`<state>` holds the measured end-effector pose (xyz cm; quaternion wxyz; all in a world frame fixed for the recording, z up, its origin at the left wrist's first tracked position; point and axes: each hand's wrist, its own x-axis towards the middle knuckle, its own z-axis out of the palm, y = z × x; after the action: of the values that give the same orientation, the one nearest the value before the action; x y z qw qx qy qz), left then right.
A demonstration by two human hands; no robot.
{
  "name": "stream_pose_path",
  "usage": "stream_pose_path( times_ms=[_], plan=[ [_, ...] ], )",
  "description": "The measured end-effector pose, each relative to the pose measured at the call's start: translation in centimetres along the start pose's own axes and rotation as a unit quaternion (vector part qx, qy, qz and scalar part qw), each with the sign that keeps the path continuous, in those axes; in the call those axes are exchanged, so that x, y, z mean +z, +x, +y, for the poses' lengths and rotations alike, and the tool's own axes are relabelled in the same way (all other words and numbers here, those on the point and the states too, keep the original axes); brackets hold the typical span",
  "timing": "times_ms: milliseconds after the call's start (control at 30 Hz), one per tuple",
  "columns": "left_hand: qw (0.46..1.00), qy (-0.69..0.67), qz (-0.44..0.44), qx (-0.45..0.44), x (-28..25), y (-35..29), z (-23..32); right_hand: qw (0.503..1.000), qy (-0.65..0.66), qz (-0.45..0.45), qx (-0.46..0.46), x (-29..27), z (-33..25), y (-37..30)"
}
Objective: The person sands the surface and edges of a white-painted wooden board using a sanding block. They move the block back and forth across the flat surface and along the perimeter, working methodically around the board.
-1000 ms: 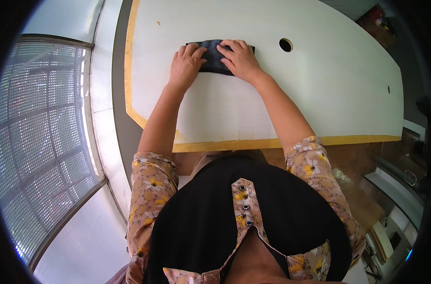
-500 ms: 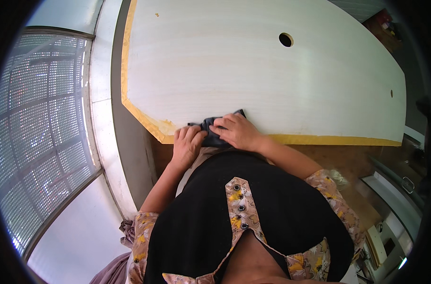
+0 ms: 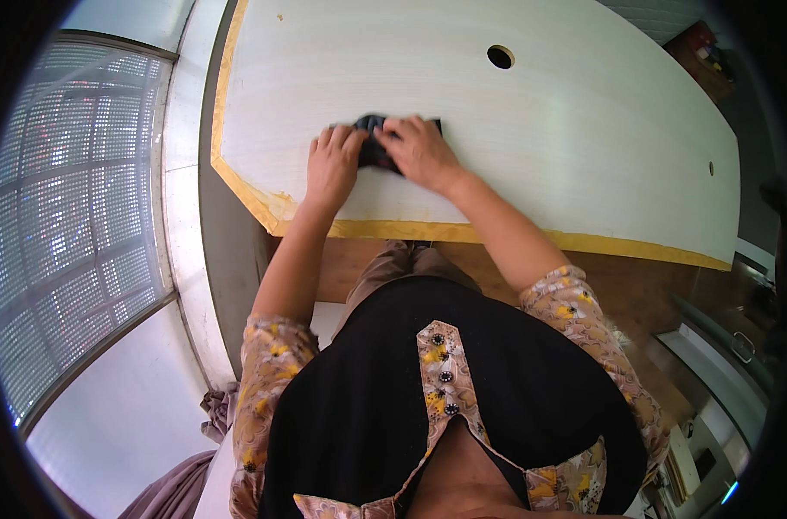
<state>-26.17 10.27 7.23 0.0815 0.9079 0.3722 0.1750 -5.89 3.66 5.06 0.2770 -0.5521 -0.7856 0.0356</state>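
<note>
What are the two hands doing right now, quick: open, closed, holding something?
Left hand: laid palm down on the dark cloth on the pale table, fingers bent.
Right hand: pressed on the same cloth, fingers curled over it.

No packages, labels, signs or screens can be made out clearly — only a small blur of red and mixed colours (image 3: 703, 54) at the far right corner, possibly boxes — too indistinct to tell.

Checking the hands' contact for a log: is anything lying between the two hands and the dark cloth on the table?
Nothing visible does. The left hand and right hand both rest directly on the dark cloth on the pale table.
</note>
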Motion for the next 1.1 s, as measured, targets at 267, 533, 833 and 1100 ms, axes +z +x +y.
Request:
stream_pose_path(
  times_ms=[267, 533, 833, 1100],
  plan=[
    [1.0, -0.004, -0.004, -0.015, -2.4, -13.3, 4.7, 0.992, 0.094, -0.084, -0.024, -2.1, -8.7, -8.2],
    [0.996, 0.059, 0.053, -0.033, -1.6, -4.9, -2.7, 0.997, 0.067, 0.026, -0.007, 2.2, -3.5, 1.1],
    [0.995, 0.031, 0.007, -0.09, -5.1, -12.1, -4.6, 0.992, 0.089, -0.037, -0.082, 5.2, -10.4, 1.3],
    [0.97, -0.02, 0.143, -0.195, -6.8, -18.3, -9.3, 0.969, 0.161, -0.073, -0.17, 9.8, -15.5, 7.2]
  ],
)
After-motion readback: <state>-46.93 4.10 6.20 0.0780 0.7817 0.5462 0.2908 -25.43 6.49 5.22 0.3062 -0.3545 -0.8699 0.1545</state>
